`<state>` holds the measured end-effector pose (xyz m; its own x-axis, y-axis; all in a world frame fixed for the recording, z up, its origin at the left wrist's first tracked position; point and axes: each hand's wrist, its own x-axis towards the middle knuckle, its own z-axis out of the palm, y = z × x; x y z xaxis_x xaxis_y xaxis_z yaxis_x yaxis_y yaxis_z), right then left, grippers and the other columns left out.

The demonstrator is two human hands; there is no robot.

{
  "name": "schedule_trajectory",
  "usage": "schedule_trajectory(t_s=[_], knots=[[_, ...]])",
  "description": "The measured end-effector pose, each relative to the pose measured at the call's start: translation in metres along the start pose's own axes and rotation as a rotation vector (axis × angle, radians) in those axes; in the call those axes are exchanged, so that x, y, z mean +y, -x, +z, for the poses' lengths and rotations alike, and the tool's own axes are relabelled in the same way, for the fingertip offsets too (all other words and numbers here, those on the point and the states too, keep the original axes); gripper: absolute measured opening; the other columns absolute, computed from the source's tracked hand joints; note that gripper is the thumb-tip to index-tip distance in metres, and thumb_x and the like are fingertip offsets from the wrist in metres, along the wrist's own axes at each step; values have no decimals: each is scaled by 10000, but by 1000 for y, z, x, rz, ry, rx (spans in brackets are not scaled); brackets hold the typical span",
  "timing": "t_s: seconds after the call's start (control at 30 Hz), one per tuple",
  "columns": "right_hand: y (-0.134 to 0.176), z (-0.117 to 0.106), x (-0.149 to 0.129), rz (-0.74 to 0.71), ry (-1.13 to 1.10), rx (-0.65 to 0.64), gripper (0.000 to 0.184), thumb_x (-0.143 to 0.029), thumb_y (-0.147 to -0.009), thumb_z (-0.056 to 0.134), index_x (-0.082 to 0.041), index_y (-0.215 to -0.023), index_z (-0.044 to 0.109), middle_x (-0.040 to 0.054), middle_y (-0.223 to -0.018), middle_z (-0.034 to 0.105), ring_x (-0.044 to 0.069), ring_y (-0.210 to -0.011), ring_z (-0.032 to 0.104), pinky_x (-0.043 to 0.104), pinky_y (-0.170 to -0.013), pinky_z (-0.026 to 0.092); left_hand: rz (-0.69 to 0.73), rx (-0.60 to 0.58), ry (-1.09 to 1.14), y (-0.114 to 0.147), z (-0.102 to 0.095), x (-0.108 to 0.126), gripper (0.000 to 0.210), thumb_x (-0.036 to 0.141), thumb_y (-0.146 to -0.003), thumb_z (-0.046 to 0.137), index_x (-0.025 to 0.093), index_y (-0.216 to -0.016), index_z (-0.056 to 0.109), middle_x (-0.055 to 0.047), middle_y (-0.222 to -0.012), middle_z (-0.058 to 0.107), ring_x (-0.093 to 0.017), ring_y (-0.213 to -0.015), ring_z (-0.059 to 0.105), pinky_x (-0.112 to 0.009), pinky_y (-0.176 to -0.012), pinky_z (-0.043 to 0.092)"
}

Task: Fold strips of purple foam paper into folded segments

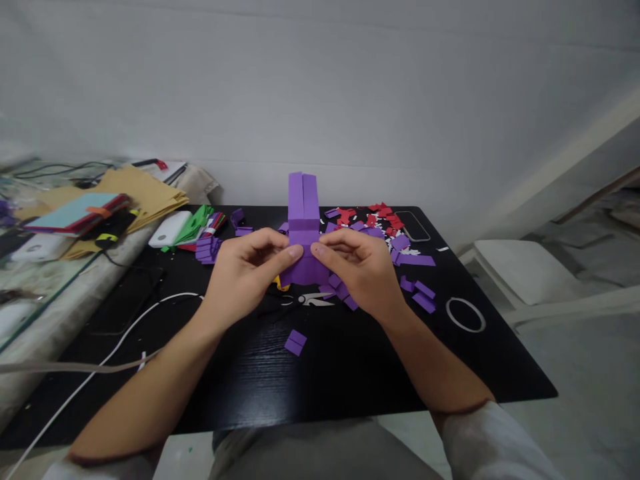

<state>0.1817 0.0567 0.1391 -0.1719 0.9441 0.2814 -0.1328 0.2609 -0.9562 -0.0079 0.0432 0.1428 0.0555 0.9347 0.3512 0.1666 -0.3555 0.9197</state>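
Observation:
A creased strip of purple paper (304, 207) stands up between my two hands above the table's middle. My left hand (250, 267) pinches its left edge, thumb in front and fingers behind. On the opposite edge my right hand (357, 263) grips it the same way. The lower end of the strip flares out below my thumbs. Beneath my hands lie scissors (315, 300) with their blades apart, their handles partly hard to see against the black top. A small folded purple piece (295, 342) rests nearer to me.
Red paper scraps (385, 217) and more purple pieces lie at the back right. A roll-like white ring (465, 315) sits on the right. Left are a green paper bundle (196, 225), brown envelopes (145, 198) and a white cable (150, 320) crossing the black table (350, 380).

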Motion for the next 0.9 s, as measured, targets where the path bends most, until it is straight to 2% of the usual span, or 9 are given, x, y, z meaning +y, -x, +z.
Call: schedule_trajectory(t_s=[0.4,0.5,0.6,0.7,0.9], knots=[[0,0,1,-41,95,46,167,-333,-795,885,-195,-811,792,11,-745,789,153,-698,752,270,-678,637,85,61,-195,0,-1,0,176,359,-851,818,197,-786,797,6,-666,724,-106,-563,591,-207,-524,444],[0,0,3,-64,107,48,125,-308,-828,852,-198,-829,793,11,-765,793,152,-713,756,281,-710,646,119,79,-242,0,-1,-1,156,336,-869,806,199,-795,794,12,-657,724,-104,-548,592,-209,-518,448],[0,1,4,-88,132,55,106,-299,-856,817,-198,-844,788,15,-785,795,153,-732,758,287,-724,647,167,76,-197,0,-1,-4,128,325,-844,841,206,-866,798,9,-743,758,-113,-615,649,-214,-591,517],[0,1,4,-98,133,53,104,-299,-858,807,-198,-858,781,17,-799,796,154,-748,760,284,-726,646,230,90,-144,0,-1,-6,197,294,-803,885,222,-965,801,4,-862,788,-132,-736,708,-232,-712,578],[0,1,5,-86,111,28,140,-333,-846,829,-209,-873,769,17,-809,790,165,-773,766,287,-728,648,250,162,-219,3,0,-7,106,305,-838,858,230,-894,807,26,-756,764,-107,-602,658,-219,-606,546]])
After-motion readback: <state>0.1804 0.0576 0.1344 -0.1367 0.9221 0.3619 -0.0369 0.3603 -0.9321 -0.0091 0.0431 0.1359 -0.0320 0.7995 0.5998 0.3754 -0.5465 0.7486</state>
